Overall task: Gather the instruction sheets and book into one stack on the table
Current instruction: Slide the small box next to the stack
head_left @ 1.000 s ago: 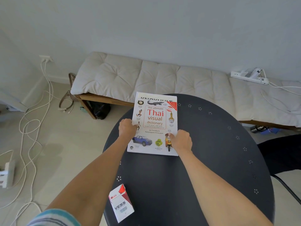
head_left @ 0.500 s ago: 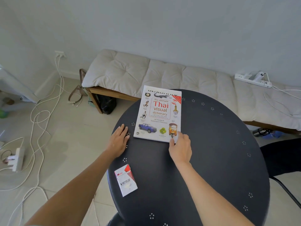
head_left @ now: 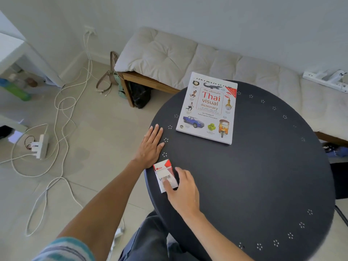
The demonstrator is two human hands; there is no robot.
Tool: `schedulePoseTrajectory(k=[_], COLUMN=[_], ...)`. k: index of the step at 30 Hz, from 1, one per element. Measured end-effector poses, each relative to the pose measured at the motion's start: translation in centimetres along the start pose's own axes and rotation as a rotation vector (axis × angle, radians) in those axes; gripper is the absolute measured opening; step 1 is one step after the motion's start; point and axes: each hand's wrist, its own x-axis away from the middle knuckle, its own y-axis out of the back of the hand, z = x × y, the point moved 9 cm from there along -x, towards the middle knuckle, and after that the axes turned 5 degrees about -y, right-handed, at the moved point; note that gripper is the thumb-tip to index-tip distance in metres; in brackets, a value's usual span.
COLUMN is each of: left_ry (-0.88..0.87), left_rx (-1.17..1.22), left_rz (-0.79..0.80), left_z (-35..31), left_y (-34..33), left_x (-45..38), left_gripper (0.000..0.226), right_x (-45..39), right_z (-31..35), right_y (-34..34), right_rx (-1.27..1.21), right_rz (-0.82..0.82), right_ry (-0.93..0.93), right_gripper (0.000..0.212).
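Observation:
The book, a white "Thai visual dictionary", lies flat at the far left of the round dark table, with its top edge over the rim. Neither hand touches it. A small red-and-white folded sheet marked "VESS" lies near the table's left rim. My right hand is on that sheet, thumb pressed on its face and fingers curled along its right edge. My left hand rests flat on the rim just beyond the sheet, fingers spread, holding nothing.
A cushioned wooden bench runs along the wall behind the table, with a white power strip on it. White cables and a plug block lie on the tiled floor at left. A dark chair stands at the right.
Both hands left the book. My right hand drew back and to the left onto the VESS sheet; my left hand slid to the table's rim. The view swung left.

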Motion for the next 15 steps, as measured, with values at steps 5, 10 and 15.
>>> schedulePoseTrajectory(k=[5, 10, 15], left_ry=[-0.004, 0.003, 0.05], left_rx=[0.027, 0.028, 0.054], left_rz=[-0.001, 0.007, -0.01], left_z=[0.2, 0.1, -0.4], left_y=[0.0, -0.3, -0.4], left_x=[0.0, -0.2, 0.2], left_gripper=[0.059, 0.059, 0.059], right_x=[0.6, 0.2, -0.6], right_z=[0.8, 0.5, -1.9], right_y=[-1.2, -1.4, 0.6], right_rx=[0.065, 0.096, 0.075], right_rz=[0.015, 0.012, -0.038], right_ry=[-0.027, -0.024, -0.099], right_gripper=[0.078, 0.069, 0.065])
